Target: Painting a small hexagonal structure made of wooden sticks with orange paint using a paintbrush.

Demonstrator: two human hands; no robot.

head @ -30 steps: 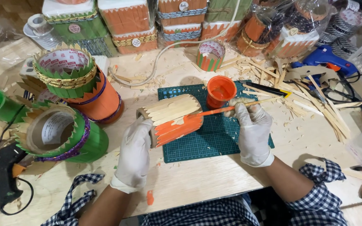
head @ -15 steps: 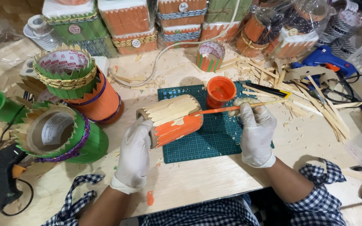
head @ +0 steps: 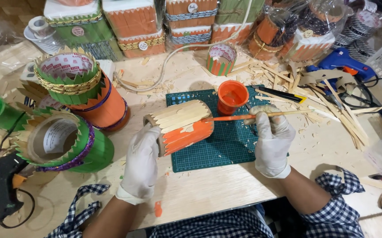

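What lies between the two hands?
In the head view, the stick-covered cylinder, partly painted orange, on the green cutting mat, between left hand and right hand.

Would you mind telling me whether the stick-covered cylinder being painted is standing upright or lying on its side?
On its side: the cylinder lies across the green cutting mat, its open end facing the left hand.

Bare worktop (head: 208, 189) lies open just below both sets of fingers. Left of the left fingers (head: 149, 136), two green-and-orange decorated cans (head: 85, 92) crowd the passage. Beyond the right fingers (head: 261, 119), the orange paint cup (head: 232, 96) stands close; to their right, scattered wooden sticks (head: 332, 105) and a blue glue gun (head: 345, 61) obstruct. Stacked boxes (head: 133, 24) wall the far edge.
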